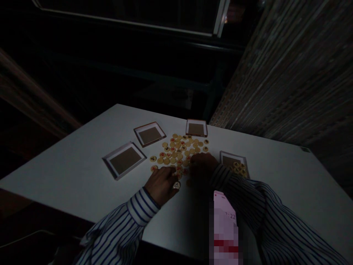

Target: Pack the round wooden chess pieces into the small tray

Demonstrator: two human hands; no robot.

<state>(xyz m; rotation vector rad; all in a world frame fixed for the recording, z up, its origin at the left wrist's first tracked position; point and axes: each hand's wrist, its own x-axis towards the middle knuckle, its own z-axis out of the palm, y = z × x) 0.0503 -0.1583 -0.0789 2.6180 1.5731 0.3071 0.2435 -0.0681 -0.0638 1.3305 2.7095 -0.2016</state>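
A loose spread of round wooden Chinese chess pieces [179, 151] lies mid-table, some face up with red or black characters, others showing plain tops. My left hand [162, 184] rests at the near left of the spread, palm down. Its fingers reach over the pieces and its thumb stands apart, beside one pale piece with a black character [177, 185]. My right hand [203, 165] is over the near right of the spread, bent downward. Its fingertips are lost in dark shadow, so I cannot see whether it holds a piece.
Three shallow boxes stand behind and left: a grey-rimmed box [110, 172], a brown-rimmed box [137, 134] and a small box [196, 135]. At right, partly behind my right sleeve, another box [233, 154] holds several pieces. A lit phone [223, 211] is near me on the white table [82, 154].
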